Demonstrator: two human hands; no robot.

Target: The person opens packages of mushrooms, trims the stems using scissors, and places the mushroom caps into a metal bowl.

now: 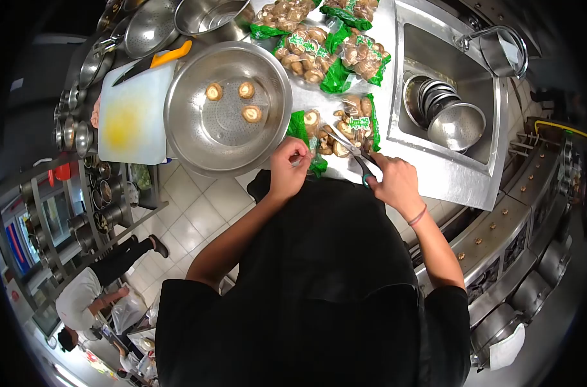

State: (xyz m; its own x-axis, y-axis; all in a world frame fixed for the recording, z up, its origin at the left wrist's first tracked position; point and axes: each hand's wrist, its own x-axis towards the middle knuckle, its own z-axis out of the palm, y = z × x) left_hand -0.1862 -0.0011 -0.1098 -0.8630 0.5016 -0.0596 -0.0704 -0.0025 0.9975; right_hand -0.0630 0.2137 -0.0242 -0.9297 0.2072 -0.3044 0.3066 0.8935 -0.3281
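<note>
My right hand [397,182] is closed on the handles of a pair of scissors [353,149], whose blades are apart and point up and left over an opened bag of mushrooms [350,127]. To the left, my left hand [289,168] has its fingers curled together beside the bowl's rim; what they pinch, if anything, is too small to make out. A large steel perforated bowl [197,138] holds three mushrooms [247,89], well apart from each other. One more mushroom [311,118] shows at the bag's left side, near green plastic.
Several full mushroom bags [306,51] lie behind. At left, a knife with a yellow handle [171,54] rests on a white cutting board [133,113]. The sink [493,109] at right holds metal bowls [457,126]. Another person [80,300] is at the far lower left.
</note>
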